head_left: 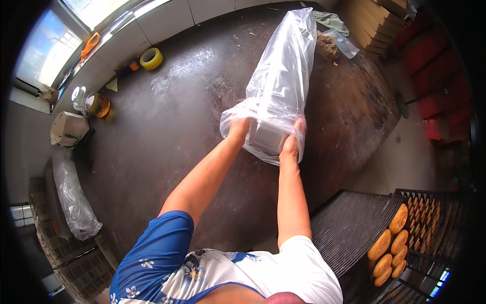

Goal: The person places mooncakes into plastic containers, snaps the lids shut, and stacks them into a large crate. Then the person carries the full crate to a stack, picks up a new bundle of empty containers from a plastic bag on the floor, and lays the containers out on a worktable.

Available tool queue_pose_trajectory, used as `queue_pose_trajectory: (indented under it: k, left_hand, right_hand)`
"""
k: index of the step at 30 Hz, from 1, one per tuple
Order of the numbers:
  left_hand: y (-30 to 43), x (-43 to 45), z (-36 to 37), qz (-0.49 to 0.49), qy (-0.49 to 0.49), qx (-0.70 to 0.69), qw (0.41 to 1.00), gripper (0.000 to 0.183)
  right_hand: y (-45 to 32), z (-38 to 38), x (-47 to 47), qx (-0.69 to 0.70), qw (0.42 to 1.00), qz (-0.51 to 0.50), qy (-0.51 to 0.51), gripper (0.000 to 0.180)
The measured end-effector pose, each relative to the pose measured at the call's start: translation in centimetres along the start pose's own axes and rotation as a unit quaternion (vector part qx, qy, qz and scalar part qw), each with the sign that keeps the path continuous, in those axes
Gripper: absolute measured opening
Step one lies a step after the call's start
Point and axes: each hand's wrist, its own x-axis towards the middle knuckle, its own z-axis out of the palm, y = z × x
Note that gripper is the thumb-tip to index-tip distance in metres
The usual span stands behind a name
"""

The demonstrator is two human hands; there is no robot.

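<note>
A long clear plastic bag (283, 68) stretches away from me across the dark tabletop, its near end loose and bunched. Inside that end sits a pale, box-shaped stack (267, 133), blurred behind the film. My left hand (240, 125) grips the bunched plastic on the stack's left side, its fingers partly veiled by film. On the right side my right hand (291, 142) is closed on the bag's near end, against the stack. Its fingertips are covered by plastic, so I cannot tell whether it also clasps the stack.
A yellow tape roll (151, 59) and a glass jar (98, 105) stand along the left wall. String (326, 45) and a cloth (331, 22) lie by the bag's far end. Round baked pastries (379, 245) sit on a ridged black tray (345, 220) at lower right. Cardboard boxes (376, 26) rise behind.
</note>
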Motion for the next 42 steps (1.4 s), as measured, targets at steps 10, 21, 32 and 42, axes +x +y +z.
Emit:
queue_pose_trajectory:
  k: [10,21,32,42]
  left_hand:
    - [4.1,-5.2,-0.4,-0.203,0.001,-0.219,0.954,0.040]
    - [3.3,-29.2,-17.3,-0.186,-0.014,-0.221,0.957,0.059]
    - [2.0,-49.3,-33.3,-0.033,0.105,-0.149,0.983,0.067]
    - [5.5,-58.1,-30.7,0.084,0.246,-0.043,0.965,0.081]
  right_hand:
    - [-3.6,0.4,-2.6,-0.032,0.993,0.106,-0.033,0.052]
    - [-4.2,6.0,-31.4,0.000,0.967,0.255,-0.028,0.066]
    - [-6.5,13.6,-49.2,-0.051,0.912,0.282,-0.293,0.072]
    - [-8.7,14.3,-48.7,-0.032,0.887,0.332,-0.320,0.064]
